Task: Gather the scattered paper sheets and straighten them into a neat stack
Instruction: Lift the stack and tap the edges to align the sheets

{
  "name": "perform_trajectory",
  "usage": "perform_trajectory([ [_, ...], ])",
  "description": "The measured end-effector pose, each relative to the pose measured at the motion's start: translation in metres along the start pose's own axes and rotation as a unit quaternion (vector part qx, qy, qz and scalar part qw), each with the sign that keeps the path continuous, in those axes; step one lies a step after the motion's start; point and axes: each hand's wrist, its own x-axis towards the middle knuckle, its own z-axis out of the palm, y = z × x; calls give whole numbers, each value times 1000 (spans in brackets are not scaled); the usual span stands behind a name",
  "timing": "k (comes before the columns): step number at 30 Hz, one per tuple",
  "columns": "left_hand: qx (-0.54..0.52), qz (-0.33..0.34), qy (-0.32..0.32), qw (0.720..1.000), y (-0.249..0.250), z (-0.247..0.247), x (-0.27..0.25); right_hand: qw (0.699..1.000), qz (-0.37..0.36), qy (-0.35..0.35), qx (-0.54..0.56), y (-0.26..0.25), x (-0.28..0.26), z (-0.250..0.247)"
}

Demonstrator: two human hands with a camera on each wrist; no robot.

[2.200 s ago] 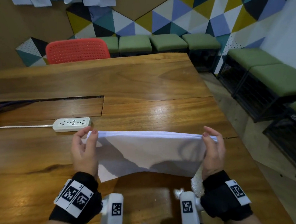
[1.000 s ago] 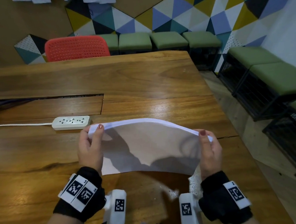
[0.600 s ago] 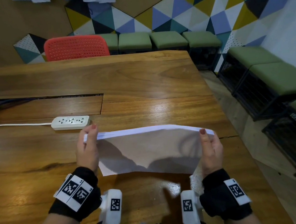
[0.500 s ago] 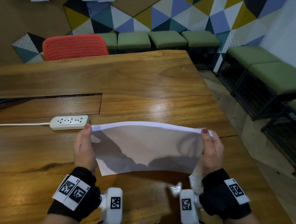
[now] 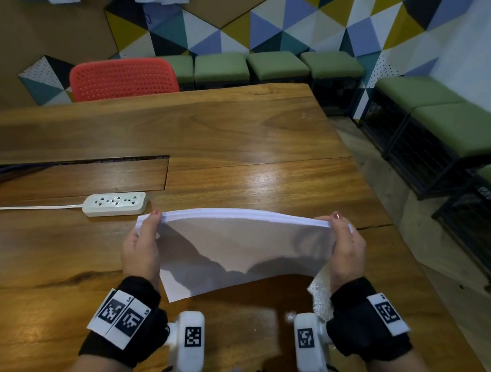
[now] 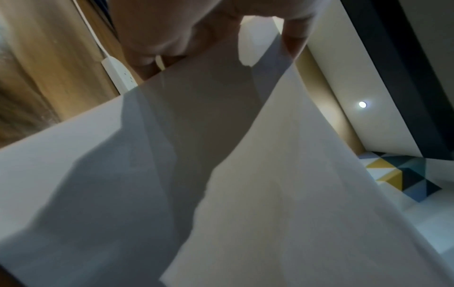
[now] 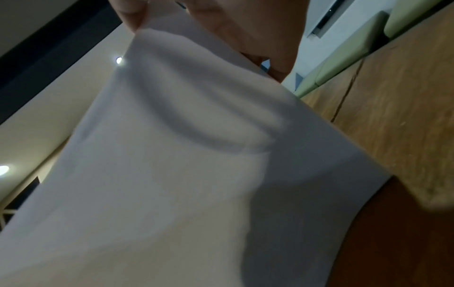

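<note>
I hold the paper stack (image 5: pixel 244 246) upright over the bench (image 5: pixel 233 133) — left hand (image 5: pixel 139 250) pinching its 9 o'clock end, right hand (image 5: pixel 346 245) its 3 o'clock end — long axis running between them.

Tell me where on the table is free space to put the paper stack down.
Bare wood lies on the table beyond the power strip, and left of the left hand. The near edge, under the paper stack and right hand, is crowded.
</note>
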Motion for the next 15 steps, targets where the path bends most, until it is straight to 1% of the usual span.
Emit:
perform_trajectory([
  [3, 4, 1, 12, 1000, -3, 0, 3, 999, -15, -20, -21, -2, -1, 2],
  [5, 9, 1, 19, 1000, -4, 0, 5, 999, -18, -24, -11, -4, -2, 2],
  [7, 8, 4, 9, 1000, -4, 0, 3, 998, -30, -47, 0, -4, -3, 0],
  [8, 3, 12, -9, 1000, -5, -2, 1, 997, -37, -70, 2, -4, -3, -1],
  [9, 5, 24, -44, 999, -6, -5, -2, 994, -38, -101, -1, -4, -4, -4],
  [11, 38, 39, -119, 991, -12, -13, -8, 987, -33, -151, -47, -1, -6, -9],
  [12, 63, 30, -136, 988, -16, -17, -9, 984, -35, -152, -81, 4, -6, -13],
  [13, 88, 14, -132, 987, -21, -21, -8, 985, -32, -137, -103, 12, -5, -16],
  [15, 126, -6, -103, 987, -28, -27, -4, 990, -9, -98, -101, 24, -5, -20],
])
